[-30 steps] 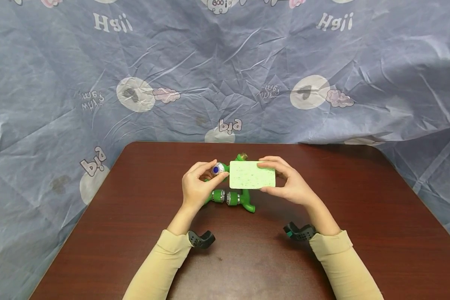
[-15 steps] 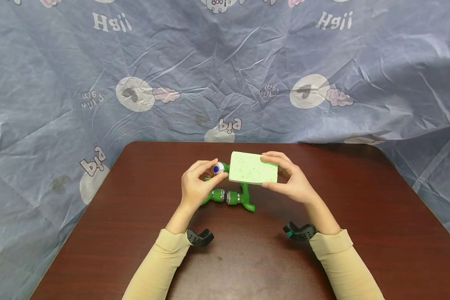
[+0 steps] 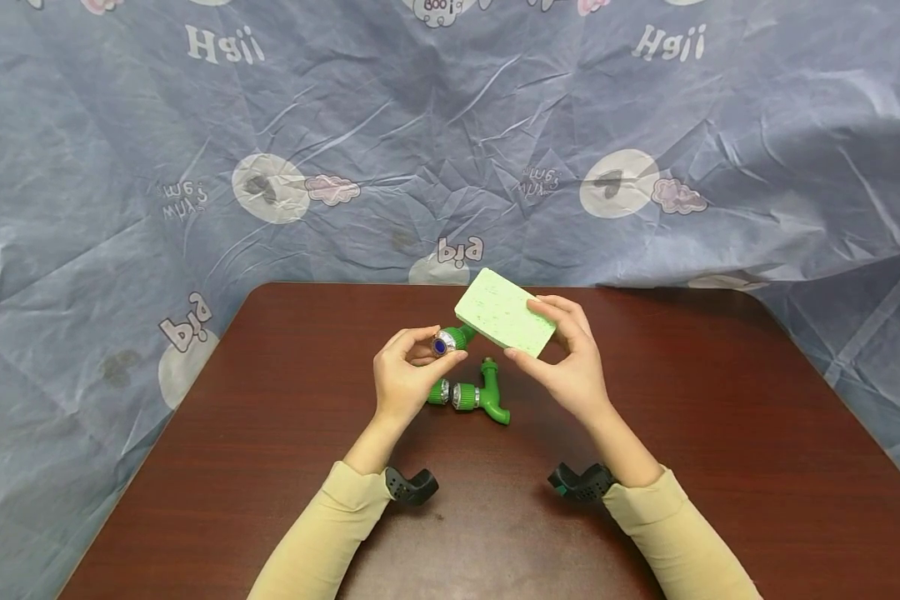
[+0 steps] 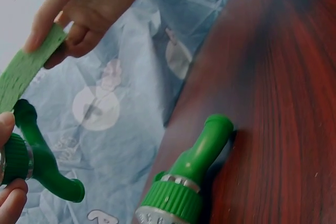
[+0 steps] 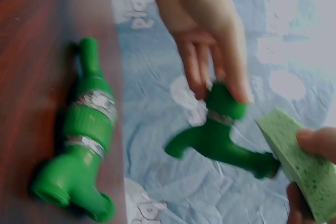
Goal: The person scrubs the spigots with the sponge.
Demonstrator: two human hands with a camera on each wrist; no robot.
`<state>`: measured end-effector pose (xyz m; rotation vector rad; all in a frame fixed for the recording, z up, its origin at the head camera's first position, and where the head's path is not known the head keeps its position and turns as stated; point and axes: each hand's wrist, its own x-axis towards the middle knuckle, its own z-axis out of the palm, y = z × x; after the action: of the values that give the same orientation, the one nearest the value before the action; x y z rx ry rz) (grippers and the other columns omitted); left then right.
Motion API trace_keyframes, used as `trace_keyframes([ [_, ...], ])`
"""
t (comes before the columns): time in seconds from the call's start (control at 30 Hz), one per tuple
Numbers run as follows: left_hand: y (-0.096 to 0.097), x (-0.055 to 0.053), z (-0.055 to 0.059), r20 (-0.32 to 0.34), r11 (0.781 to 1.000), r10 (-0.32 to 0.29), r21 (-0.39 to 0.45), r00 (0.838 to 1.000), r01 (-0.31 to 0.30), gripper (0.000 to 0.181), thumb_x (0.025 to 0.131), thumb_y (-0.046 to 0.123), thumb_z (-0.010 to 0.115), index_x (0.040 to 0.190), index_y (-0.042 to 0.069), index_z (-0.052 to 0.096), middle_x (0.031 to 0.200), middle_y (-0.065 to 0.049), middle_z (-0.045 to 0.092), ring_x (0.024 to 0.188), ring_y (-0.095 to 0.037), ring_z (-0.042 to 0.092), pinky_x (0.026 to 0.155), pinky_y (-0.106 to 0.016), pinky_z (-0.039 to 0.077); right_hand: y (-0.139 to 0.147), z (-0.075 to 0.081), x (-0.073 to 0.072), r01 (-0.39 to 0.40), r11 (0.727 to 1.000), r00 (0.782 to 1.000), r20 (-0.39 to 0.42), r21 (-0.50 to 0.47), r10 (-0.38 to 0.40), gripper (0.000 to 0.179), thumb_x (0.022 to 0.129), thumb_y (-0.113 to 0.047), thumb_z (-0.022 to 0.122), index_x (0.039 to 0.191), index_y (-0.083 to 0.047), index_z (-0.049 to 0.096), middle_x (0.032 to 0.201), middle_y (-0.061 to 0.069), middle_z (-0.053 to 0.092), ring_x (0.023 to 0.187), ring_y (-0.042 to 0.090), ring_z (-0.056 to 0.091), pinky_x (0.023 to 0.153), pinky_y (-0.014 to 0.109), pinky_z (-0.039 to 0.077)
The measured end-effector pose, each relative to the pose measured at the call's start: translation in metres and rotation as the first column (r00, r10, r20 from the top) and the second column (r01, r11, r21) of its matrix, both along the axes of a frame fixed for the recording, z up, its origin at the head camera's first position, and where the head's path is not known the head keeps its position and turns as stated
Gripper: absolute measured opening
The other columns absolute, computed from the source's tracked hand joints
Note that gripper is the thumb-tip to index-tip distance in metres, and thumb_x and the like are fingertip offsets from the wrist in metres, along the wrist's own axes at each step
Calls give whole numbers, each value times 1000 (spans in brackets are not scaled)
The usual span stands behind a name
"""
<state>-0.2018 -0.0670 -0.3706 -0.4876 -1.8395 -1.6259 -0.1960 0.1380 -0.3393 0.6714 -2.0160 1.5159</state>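
Observation:
A green plastic faucet (image 3: 461,336) with a silver-ringed, blue-centred knob is held above the table. My left hand (image 3: 403,382) pinches it by that ribbed knob between thumb and fingers. My right hand (image 3: 579,371) grips a pale green speckled sponge (image 3: 504,310), thumb below and fingers over its edge. The sponge is tilted and hides the faucet's far end in the head view. In the right wrist view, the held faucet (image 5: 212,142) has its pipe end right at the sponge (image 5: 302,166); whether they touch I cannot tell.
Below the hands, another green faucet (image 3: 491,398) lies on the dark red-brown table (image 3: 682,400). Its knob faces that of a third faucet (image 3: 439,392), which my left hand partly covers. A printed grey-blue cloth (image 3: 450,150) hangs behind the table's far edge.
The right hand has raised the sponge and tilted it, its left end swinging up and away. My left hand has shifted slightly right, turning the faucet. The lying faucet's brass-coloured end now shows.

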Motion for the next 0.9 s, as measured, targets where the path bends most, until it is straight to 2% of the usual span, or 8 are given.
trace_keyframes([
  [0.13, 3, 1, -1, 17, 999, 0, 46, 1000, -1, 40, 62, -5, 84, 95, -15, 64, 83, -24, 63, 66, -37, 65, 60, -43, 56, -12, -2, 6, 67, 997, 994, -88, 35, -64, 58, 62, 13, 80, 115, 10, 57, 121, 29, 45, 112, 26, 45, 80, 17, 42],
  [0.33, 2, -2, -2, 45, 994, 14, 105, 999, -18, 39, 62, -7, 83, 96, -14, 65, 87, -24, 65, 66, -37, 65, 63, -39, 57, -14, -4, 7, 36, 997, 991, -130, 71, -26, 58, 60, 14, 81, 113, 10, 59, 119, 29, 47, 111, 34, 46, 82, 18, 41],
  [0.47, 4, -3, -6, 75, 990, -9, 142, 997, -1, 38, 62, -8, 83, 95, -14, 64, 87, -23, 64, 67, -36, 65, 63, -37, 57, -14, -5, 7, 39, 996, 988, -153, 76, -27, 57, 59, 14, 81, 112, 10, 59, 118, 29, 48, 111, 35, 46, 84, 19, 41],
  [0.63, 8, 2, -3, 109, 991, -57, 131, 992, 43, 37, 64, -6, 83, 94, -14, 63, 88, -24, 61, 69, -38, 65, 64, -38, 57, -17, -9, 5, 57, 994, 974, -223, 94, -35, 59, 57, 15, 82, 111, 11, 59, 116, 32, 48, 108, 37, 46, 85, 20, 41],
  [0.7, 7, 1, -4, 113, 989, -70, 138, 991, 54, 37, 64, -6, 83, 95, -14, 63, 88, -25, 61, 70, -38, 66, 65, -39, 57, -17, -10, 4, 53, 994, 972, -235, 99, -29, 60, 57, 16, 81, 112, 12, 59, 116, 32, 48, 108, 38, 46, 84, 20, 41],
  [0.9, 5, -1, -3, 112, 982, -46, 186, 993, 25, 37, 64, -9, 81, 95, -14, 63, 89, -24, 61, 70, -30, 67, 63, -35, 57, -16, -10, 3, 31, 996, 976, -218, 90, -10, 59, 57, 16, 81, 111, 11, 59, 116, 32, 48, 108, 38, 47, 87, 22, 41],
])
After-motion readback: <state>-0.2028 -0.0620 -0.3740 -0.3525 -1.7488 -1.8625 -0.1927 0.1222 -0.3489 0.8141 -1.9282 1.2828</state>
